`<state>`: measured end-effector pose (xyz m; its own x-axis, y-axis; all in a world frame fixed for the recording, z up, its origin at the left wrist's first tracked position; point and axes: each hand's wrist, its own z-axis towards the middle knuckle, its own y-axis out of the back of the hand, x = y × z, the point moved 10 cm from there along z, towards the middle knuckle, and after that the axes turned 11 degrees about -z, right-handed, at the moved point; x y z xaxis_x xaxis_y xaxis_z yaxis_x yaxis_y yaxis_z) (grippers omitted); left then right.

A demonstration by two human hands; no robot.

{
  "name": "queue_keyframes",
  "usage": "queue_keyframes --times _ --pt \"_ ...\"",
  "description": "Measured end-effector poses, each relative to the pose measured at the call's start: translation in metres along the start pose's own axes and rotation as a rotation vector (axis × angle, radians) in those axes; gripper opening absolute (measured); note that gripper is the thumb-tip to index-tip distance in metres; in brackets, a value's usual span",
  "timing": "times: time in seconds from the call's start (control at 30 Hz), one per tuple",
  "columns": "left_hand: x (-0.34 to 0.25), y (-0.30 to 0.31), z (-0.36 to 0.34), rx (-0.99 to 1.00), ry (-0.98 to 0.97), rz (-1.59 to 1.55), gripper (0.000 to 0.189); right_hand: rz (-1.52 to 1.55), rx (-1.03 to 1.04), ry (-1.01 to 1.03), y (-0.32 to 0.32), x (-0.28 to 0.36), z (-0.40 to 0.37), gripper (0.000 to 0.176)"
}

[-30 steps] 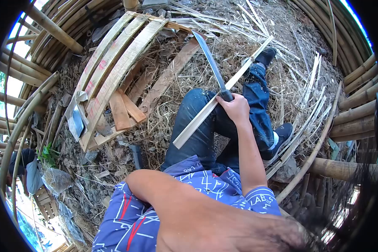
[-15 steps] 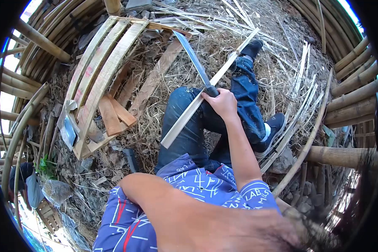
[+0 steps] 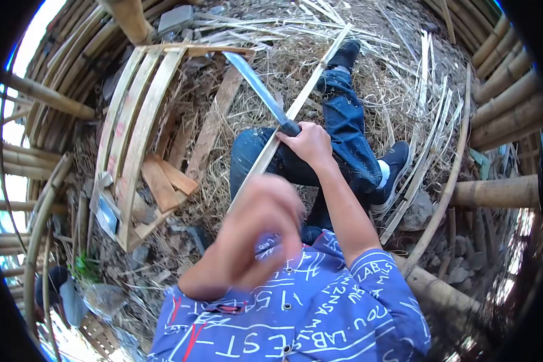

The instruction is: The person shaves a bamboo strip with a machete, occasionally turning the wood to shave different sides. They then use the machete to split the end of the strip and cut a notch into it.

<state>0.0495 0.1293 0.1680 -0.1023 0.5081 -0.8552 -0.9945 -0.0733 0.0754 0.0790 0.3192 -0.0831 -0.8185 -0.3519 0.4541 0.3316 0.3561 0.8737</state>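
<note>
The right hand (image 3: 311,145) was closed tight around the handle of a machete (image 3: 256,84), pinning a long bamboo strip (image 3: 311,87) that lay across the person's thigh. The left hand (image 3: 259,226) hung blurred near the chest, and its grip could not be told. A slipping blade would likely cut the leg beneath.

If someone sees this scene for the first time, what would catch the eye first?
The long knife at top centre stands out, gripped by the right hand against a pale bamboo strip across the legs. Below it, the left hand is a blur in front of the blue shirt.
</note>
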Motion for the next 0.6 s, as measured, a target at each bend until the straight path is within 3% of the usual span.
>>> queue_keyframes --times 0.03,0.1,0.13,0.2,0.23,0.3,0.33,0.37,0.43,0.5,0.6 --pt "0.032 0.024 -0.01 -0.129 0.211 0.399 0.031 0.0 -0.003 0.007 0.001 0.0 0.0 0.054" --pt "0.084 0.046 -0.038 -0.134 0.408 0.964 0.038 -0.001 -0.002 0.027 -0.001 0.002 -0.003 0.053" --pt "0.099 0.047 -0.047 -0.119 0.395 0.973 0.038 -0.001 -0.002 0.024 -0.001 0.002 -0.002 0.053" --pt "0.154 0.063 -0.084 -0.069 0.89 0.947 0.044 0.01 -0.006 0.017 0.001 0.003 -0.003 0.054" --pt "0.162 0.063 -0.082 -0.062 0.877 0.953 0.044 0.006 0.004 0.014 0.0 0.002 -0.003 0.054" --pt "0.193 0.058 -0.093 0.113 1.072 0.96 0.045 -0.003 -0.022 0.02 -0.001 0.0 -0.004 0.054" --pt "0.211 0.063 -0.096 0.136 0.931 1.014 0.036 -0.001 -0.031 0.02 0.001 0.001 -0.005 0.055" --pt "0.217 0.068 -0.096 0.136 0.914 1.022 0.036 0.003 -0.043 0.02 0.004 0.001 -0.006 0.055" --pt "0.246 0.06 -0.121 -0.045 1.237 0.202 0.024 -0.008 -0.061 0.046 0.006 0.001 -0.007 0.055" --pt "0.252 0.054 -0.128 -0.043 1.24 0.078 0.015 -0.044 -0.119 0.063 0.004 0.0 -0.008 0.056" --pt "0.249 0.052 -0.14 -0.247 1.235 -0.086 0.014 -0.039 -0.142 0.112 0.007 0.005 -0.012 0.058"
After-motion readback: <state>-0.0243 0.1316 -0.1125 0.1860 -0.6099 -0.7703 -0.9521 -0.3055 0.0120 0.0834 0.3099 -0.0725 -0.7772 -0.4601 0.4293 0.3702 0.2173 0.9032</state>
